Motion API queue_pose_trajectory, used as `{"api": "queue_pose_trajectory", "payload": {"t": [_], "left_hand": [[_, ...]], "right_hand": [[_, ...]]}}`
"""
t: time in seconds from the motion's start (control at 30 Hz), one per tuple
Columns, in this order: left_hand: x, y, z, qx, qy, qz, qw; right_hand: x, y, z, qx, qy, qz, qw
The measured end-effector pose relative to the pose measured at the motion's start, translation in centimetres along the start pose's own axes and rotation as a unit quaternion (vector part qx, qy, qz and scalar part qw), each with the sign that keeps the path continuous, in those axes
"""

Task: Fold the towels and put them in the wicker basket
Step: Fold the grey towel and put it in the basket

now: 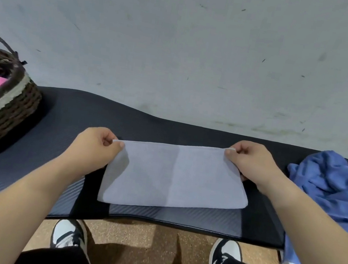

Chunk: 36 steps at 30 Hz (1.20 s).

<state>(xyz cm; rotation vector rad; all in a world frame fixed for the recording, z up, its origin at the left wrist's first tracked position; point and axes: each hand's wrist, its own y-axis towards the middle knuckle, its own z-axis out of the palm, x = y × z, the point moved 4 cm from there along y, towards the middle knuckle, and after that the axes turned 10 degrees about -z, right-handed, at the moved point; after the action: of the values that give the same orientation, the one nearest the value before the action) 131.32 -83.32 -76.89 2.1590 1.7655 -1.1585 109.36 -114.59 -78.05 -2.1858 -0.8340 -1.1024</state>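
Single view from a wide-angle camera worn on the person's head. It faces forward and steeply down across a dark mat [59, 115], whose far edge bows with the lens. The left hand [97, 145], right hand [251, 163] and the towel [173, 176] between them lie near, at frame centre. A pale wall [181, 43] fills the upper half. Shoes [69, 235] and floor [142, 239] occupy the bottom edge.

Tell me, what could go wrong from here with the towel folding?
1. The left hand and right hand only pinch the far corners of the white towel; if one slips, the fold may come out crooked.
2. The blue towel hangs over the right edge of the mat and might slide to the floor.
3. The basket stands far to the left, so the fold could loosen on the way.
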Motion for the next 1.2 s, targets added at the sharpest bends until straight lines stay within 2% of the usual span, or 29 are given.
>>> {"api": "queue_pose_trajectory", "payload": {"t": [0.17, 0.3, 0.4, 0.5, 0.57, 0.63, 0.7, 0.77, 0.97, 1.07, 1.2], "left_hand": [[-0.3, -0.1, -0.1, -0.012, 0.014, 0.0, 1.0], [-0.4, 0.0, 0.3, -0.043, 0.052, 0.016, 0.998], [-0.8, -0.1, 0.6, -0.035, 0.091, 0.037, 0.995], [-0.9, -0.2, 0.7, -0.016, 0.107, 0.038, 0.993], [-0.9, -0.4, 0.9, 0.002, 0.084, 0.014, 0.996], [-1.0, -0.6, 1.0, 0.024, 0.062, -0.015, 0.998], [-1.1, -0.8, 1.1, 0.05, 0.058, -0.034, 0.996], [-1.3, -1.1, 0.9, 0.066, 0.045, -0.037, 0.996], [-1.9, -2.0, -0.6, 0.044, -0.04, -0.006, 0.998], [-1.3, -2.0, -0.9, 0.033, -0.032, -0.004, 0.999], [-1.7, -2.4, -2.8, 0.002, -0.066, -0.002, 0.998]], "right_hand": [[-0.2, 0.4, 0.0, -0.016, -0.018, -0.002, 1.0], [-0.4, 0.3, 0.3, -0.034, -0.095, -0.029, 0.994], [0.3, 0.0, 0.1, -0.067, -0.121, -0.033, 0.99], [2.1, -0.7, -0.2, -0.08, -0.194, -0.1, 0.973], [3.6, -1.5, 0.6, -0.033, -0.212, -0.16, 0.963], [4.3, -2.5, 2.2, 0.07, -0.22, -0.185, 0.955], [3.9, -3.4, 3.8, 0.177, -0.266, -0.162, 0.933], [3.1, -3.9, 4.5, 0.236, -0.318, -0.138, 0.908], [2.6, -3.9, 4.7, 0.253, -0.339, -0.139, 0.895], [2.9, -4.5, 6.2, 0.247, -0.382, -0.147, 0.878], [4.2, -5.0, 6.4, 0.216, -0.385, -0.195, 0.876]]}}
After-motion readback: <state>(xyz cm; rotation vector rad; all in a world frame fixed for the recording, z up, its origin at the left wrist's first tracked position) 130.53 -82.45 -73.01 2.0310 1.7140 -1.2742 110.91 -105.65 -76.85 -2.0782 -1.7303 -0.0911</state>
